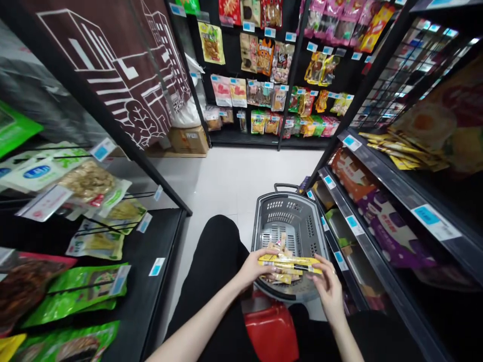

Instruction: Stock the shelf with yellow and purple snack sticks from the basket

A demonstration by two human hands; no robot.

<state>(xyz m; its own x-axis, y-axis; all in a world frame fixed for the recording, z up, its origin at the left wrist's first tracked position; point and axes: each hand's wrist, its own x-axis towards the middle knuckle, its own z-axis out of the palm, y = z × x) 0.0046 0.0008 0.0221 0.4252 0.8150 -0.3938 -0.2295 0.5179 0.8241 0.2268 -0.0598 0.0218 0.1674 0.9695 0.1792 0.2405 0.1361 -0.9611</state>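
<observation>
A stack of flat yellow snack packets [289,263] lies between both my hands, held level just above the near rim of a grey plastic shopping basket [290,216]. My left hand [255,265] grips the stack's left end, thumb on top. My right hand [327,281] pinches its right end. Inside the basket, more tan and yellow packets [279,243] show under the stack. The basket stands on the white floor between my knees.
Black shelves with hanging green snack bags [75,291] stand close on my left. Shelves on my right hold orange and purple packs [388,229] and yellow packets [400,151]. A red plastic object [271,332] sits under the basket. A cardboard box [188,139] rests by the far rack.
</observation>
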